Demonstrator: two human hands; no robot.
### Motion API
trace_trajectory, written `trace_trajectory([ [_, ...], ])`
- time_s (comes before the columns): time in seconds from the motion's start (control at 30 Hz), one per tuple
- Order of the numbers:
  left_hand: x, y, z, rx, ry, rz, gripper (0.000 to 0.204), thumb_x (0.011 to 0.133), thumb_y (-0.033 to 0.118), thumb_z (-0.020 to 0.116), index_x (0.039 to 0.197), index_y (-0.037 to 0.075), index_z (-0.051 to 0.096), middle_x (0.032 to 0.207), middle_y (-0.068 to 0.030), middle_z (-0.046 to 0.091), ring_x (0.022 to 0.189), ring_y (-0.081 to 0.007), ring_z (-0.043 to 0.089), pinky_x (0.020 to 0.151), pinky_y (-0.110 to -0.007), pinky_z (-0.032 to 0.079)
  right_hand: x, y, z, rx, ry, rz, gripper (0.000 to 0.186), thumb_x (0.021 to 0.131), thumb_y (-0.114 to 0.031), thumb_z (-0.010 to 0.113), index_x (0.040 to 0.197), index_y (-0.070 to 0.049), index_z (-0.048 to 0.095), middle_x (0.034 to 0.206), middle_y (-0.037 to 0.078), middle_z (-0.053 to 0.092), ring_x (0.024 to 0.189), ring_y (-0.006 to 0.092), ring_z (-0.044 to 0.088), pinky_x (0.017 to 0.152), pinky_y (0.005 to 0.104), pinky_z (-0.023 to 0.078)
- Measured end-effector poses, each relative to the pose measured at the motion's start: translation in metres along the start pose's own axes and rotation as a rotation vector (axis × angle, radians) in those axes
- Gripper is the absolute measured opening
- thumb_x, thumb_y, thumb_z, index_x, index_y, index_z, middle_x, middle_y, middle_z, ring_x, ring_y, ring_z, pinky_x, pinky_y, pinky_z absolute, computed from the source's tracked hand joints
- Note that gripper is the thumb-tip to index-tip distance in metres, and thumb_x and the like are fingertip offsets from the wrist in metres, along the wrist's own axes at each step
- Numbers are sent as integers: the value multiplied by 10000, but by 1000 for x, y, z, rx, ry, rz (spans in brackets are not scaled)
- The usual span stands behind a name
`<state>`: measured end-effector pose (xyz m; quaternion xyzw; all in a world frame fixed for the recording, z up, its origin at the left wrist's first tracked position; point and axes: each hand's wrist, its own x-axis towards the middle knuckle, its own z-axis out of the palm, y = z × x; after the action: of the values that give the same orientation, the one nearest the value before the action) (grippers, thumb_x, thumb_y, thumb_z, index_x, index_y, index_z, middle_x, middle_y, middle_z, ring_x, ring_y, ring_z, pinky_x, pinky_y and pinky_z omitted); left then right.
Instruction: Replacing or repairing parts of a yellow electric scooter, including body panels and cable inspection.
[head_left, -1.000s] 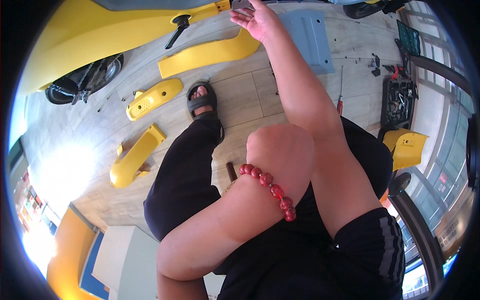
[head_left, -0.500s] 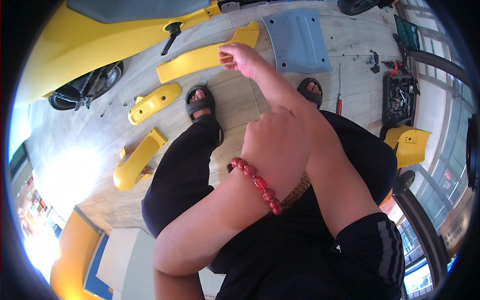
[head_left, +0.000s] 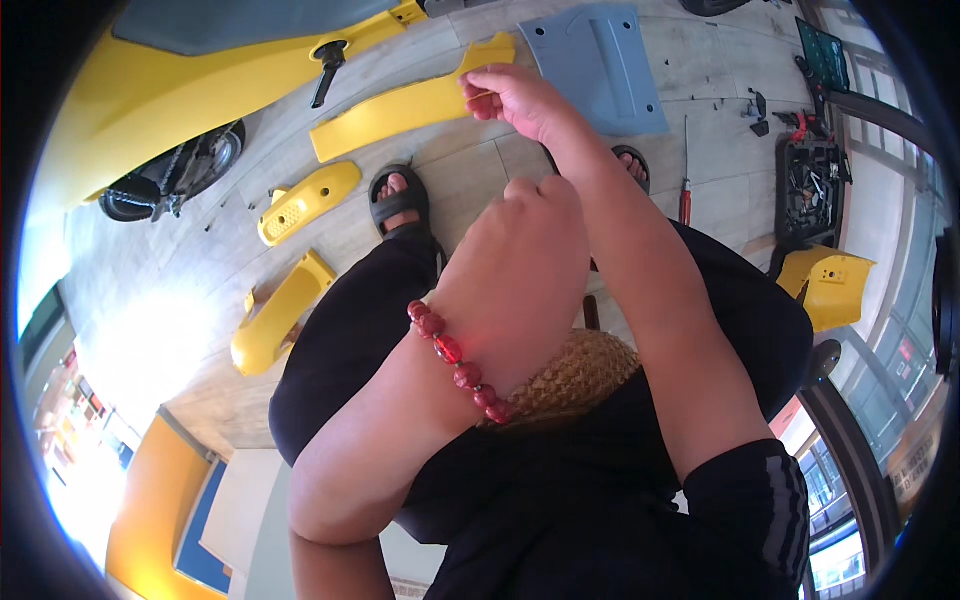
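My left hand (head_left: 525, 260), with a red bead bracelet (head_left: 448, 349) at the wrist, is in the middle, back up. Its knuckles are bent and its fingers curl under, so whatever they hold is hidden. Farther out, my right hand (head_left: 512, 100) is above the floor, its fingers bent inward and close together. Anything between them is too small to make out. Behind that hand lie a long yellow body panel (head_left: 400, 112) and a grey-blue panel (head_left: 597, 75) with holes near its corners. No contact with either panel is visible.
A yellow vehicle (head_left: 215, 85) stands at the upper left. Two smaller yellow parts (head_left: 310, 203) lie left of my feet. To the right are a screwdriver (head_left: 686, 203), an open tool case (head_left: 810, 228) and another yellow part (head_left: 832, 285). A woven straw-coloured seat (head_left: 585, 372) shows between my legs.
My right hand has moved slightly up and right, toward the grey-blue panel. My left hand has drawn a little to the left and up, uncovering more of the woven seat.
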<state>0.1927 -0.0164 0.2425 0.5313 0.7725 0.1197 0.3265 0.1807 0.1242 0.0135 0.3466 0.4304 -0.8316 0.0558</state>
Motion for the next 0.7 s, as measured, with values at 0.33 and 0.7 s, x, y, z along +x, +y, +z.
trace_trajectory([
  [0.33, 0, -6, -4, -175, -189, -204, 211, 773, -59, 445, 974, -21, 496, 877, -219, 580, 830, -387, 580, 727, -415, 468, 65, -54, 11, -734, 546, -701, 287, 837, -261, 645, 774, 14, 592, 675, 122, 637, 658, 283, 631, 593, 365, 481],
  [0.7, -7, -66, -40, -527, -142, -312, 299, 711, -122, 467, 954, 32, 545, 845, -129, 614, 748, -261, 632, 677, -338, 500, 69, -38, 37, -233, 537, -865, 237, 826, -226, 656, 877, 5, 663, 815, 154, 674, 748, 246, 659, 674, 318, 493],
])
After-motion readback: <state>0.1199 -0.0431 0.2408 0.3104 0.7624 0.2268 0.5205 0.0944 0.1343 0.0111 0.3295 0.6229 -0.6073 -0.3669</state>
